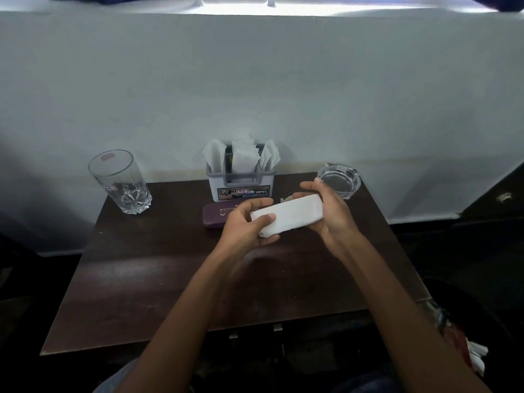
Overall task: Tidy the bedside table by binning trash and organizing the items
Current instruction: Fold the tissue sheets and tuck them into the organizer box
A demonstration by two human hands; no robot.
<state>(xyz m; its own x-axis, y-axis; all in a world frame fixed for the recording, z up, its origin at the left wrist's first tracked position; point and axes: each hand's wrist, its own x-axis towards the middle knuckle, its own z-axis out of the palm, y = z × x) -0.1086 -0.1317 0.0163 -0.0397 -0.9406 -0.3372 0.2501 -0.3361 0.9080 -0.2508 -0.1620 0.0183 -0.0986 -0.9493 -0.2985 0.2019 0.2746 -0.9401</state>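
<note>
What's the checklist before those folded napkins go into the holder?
1. Left hand and right hand both grip the folded napkins: ok.
2. Napkin holder upright: ok.
3. Free slot in holder: cannot tell, it looks stuffed.
4. Drinking glass out of the path: ok.
5. Glass ashtray clear of right hand: not ok, just behind its fingertips.
6. Scrap beside holder binned: not ok.
</note>
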